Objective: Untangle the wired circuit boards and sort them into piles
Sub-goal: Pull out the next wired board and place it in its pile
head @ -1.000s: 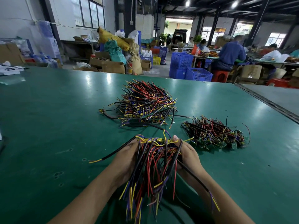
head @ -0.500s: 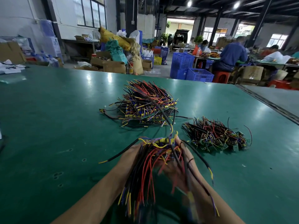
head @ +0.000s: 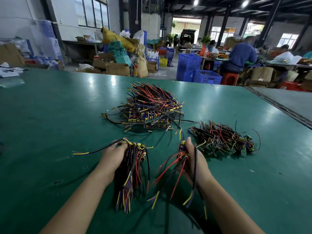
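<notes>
left hand point(head: 113, 154) grips big wired-board bunch point(head: 133, 174) | right hand point(head: 196, 159) grips smaller bunch point(head: 175, 166), apart, above near surface point(head: 50, 124) | done: far pile point(head: 152, 107), right pile point(head: 222, 139) laid | to do: I'd say both held bunches unsorted

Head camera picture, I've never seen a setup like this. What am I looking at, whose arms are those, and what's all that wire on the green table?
There is no machine here. A person wears one wide camera on the head, looking forward and down, so the two bare arms are that person's own. The left hand grips a thick bundle of wired circuit boards, its wires hanging toward the camera. The right hand grips a smaller bundle. On the green table lie two heaps of the same parts: a bigger pile farther back and a smaller pile to the right.
</notes>
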Demonstrator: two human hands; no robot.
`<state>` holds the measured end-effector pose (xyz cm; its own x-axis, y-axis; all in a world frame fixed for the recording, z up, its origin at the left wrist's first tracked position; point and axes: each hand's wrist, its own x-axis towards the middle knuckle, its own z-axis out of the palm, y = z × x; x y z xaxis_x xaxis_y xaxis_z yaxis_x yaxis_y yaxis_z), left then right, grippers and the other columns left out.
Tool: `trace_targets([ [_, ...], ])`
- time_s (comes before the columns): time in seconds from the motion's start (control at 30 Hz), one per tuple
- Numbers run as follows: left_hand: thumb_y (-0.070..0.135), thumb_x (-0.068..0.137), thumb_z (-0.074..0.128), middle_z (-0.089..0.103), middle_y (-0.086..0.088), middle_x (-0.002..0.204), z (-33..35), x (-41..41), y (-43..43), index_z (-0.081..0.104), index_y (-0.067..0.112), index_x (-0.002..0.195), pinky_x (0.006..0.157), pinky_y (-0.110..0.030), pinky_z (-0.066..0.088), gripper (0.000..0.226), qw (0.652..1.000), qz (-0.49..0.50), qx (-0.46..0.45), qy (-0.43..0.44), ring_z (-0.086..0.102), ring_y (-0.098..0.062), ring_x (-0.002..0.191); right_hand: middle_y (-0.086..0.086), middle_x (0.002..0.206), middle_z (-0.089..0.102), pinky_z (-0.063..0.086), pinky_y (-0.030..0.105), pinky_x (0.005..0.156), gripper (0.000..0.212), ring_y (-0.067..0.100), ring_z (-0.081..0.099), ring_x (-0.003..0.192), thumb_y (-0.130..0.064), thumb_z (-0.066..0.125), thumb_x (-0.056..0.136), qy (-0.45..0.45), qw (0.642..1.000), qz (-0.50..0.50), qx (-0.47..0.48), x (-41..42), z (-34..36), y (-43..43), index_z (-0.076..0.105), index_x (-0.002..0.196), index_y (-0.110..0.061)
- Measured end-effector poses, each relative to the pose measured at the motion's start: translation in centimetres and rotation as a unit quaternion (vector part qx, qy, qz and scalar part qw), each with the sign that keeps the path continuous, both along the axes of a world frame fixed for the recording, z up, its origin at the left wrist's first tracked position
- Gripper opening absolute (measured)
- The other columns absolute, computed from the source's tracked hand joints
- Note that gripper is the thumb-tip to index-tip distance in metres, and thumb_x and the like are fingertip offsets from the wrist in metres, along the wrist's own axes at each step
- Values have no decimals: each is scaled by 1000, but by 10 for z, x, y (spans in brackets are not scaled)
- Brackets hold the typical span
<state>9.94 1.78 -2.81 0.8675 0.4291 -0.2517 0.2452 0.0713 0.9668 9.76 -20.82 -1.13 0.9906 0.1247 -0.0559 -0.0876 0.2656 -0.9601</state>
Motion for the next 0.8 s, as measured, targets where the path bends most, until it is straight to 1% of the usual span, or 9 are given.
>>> trace_targets([
  [0.07, 22, 94, 55, 70, -4, 90, 1, 1, 5, 64, 20, 90, 86, -37, 51, 9, 1000, 11, 2, 10, 65, -26, 91, -5, 51, 49, 41, 16, 45, 52, 9, 46, 43, -56, 49, 91, -8, 999, 13, -35, -3, -2, 4, 57, 50, -25],
  [0.13, 21, 90, 63, 67, 2, 84, 0, -3, 3, 60, 22, 85, 76, -32, 49, 6, 988, 43, 145, -40, 64, -25, 88, -2, 55, 49, 42, 16, 48, 49, 11, 49, 46, -53, 53, 94, 1, 999, 34, -35, -6, -3, 7, 57, 54, -25],
  [0.2, 20, 82, 72, 63, 9, 83, -5, -5, 10, 55, 25, 84, 70, -30, 45, 18, 942, 76, 312, -94, 60, -20, 81, 1, 60, 48, 43, 23, 53, 39, 15, 50, 53, -58, 63, 85, -2, 997, 64, -36, -7, -5, 9, 57, 65, -24],
  [0.23, 20, 79, 75, 62, 8, 82, -2, -6, 12, 54, 25, 84, 69, -31, 46, 23, 934, 81, 333, -105, 59, -21, 78, 2, 61, 47, 40, 27, 55, 42, 16, 47, 54, -62, 66, 77, -7, 996, 76, -43, -7, -7, 9, 56, 70, -22],
  [0.4, -8, 74, 64, 63, -5, 67, -3, -4, 16, 62, 18, 65, 59, -27, 40, 28, 972, 36, 223, -62, 55, -24, 65, 14, 69, 43, 30, 43, 64, 56, 30, 37, 66, -68, 68, 70, -5, 992, 98, -79, -11, -7, 14, 53, 77, -15],
  [0.47, -17, 72, 52, 65, -2, 77, 3, -11, 16, 65, 21, 76, 53, -24, 39, 41, 975, 69, 195, -86, 53, -19, 65, 14, 64, 41, 36, 34, 60, 60, 27, 40, 58, -66, 71, 73, -6, 992, 90, -86, -11, -4, 12, 52, 79, -9],
  [0.57, -26, 56, 39, 55, -2, 91, 19, -26, 11, 62, 10, 95, 66, -14, 39, 59, 888, 107, 354, -273, 47, -13, 76, -1, 49, 41, 35, 17, 42, 47, 12, 40, 39, -57, 67, 72, -13, 992, 94, -82, -10, 1, 5, 47, 57, -17],
  [0.67, -17, 52, 39, 51, -2, 98, 24, -38, -7, 57, 6, 102, 73, -12, 36, 59, 822, 80, 414, -384, 45, -13, 84, -2, 49, 43, 35, 18, 41, 44, 10, 40, 39, -56, 67, 70, 0, 996, 74, -44, -10, 8, 1, 50, 48, -21],
  [0.8, 11, 73, 53, 47, -10, 84, 23, -35, -24, 40, 12, 91, 65, -26, 30, 23, 871, 164, 329, -327, 42, -20, 72, 0, 49, 32, 26, 19, 39, 48, 11, 29, 37, -57, 58, 82, 52, 996, 65, 22, -8, 6, 1, 44, 52, -23],
])
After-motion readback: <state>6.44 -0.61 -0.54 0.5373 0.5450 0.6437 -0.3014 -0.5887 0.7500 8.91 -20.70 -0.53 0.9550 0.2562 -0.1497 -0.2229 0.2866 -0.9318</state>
